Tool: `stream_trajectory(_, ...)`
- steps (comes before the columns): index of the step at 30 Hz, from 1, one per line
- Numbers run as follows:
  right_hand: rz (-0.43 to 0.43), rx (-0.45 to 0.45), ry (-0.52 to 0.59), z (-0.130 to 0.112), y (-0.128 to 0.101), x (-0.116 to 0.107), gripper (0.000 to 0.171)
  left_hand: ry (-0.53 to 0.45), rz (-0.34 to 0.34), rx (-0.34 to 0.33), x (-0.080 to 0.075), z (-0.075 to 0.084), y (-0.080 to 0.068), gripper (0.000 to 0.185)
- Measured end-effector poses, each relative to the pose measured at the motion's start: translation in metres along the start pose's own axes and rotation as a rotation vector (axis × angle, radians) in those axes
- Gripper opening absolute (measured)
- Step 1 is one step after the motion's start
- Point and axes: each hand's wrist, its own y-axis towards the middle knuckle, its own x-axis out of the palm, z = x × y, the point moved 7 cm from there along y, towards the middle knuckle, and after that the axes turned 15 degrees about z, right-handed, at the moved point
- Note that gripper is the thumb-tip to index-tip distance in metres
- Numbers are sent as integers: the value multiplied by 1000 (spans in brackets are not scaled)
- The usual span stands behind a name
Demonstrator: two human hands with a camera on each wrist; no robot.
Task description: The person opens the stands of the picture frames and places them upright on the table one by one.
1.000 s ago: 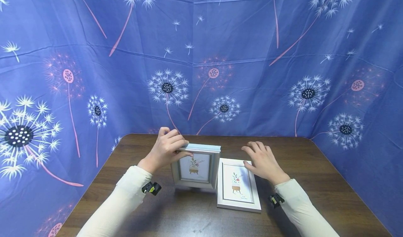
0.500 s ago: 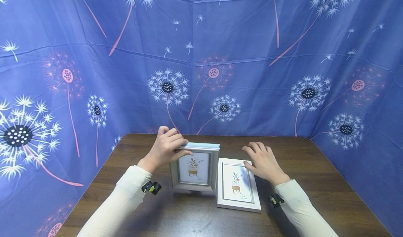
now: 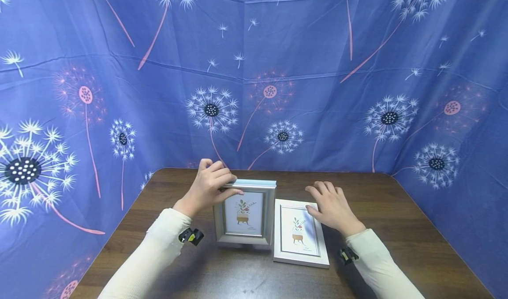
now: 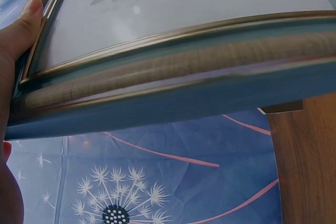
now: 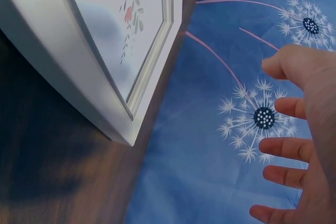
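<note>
One silver frame is facing me near upright, left of the flat-lying white frame; my left hand is pinching the former's top edge. My right hand is hovering, fingers parted. I'm favouring even thumb pressure against twisting.

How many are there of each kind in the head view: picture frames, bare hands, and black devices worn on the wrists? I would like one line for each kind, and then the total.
Picture frames: 2 (silver frame, white frame)
Bare hands: 2 (left hand, right hand)
Black wrist devices: 2 (left device, right device)
Total: 6
</note>
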Motion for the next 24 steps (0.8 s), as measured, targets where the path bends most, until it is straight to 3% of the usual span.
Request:
stream_trajectory(10,-25,24,0,-11,-3,-5,51,23,-13,-12,0,-2,-1,32)
stream_trajectory(24,-1,-19,22,-37,-6,-9,53,41,-19,-27,-1,-4,-1,37)
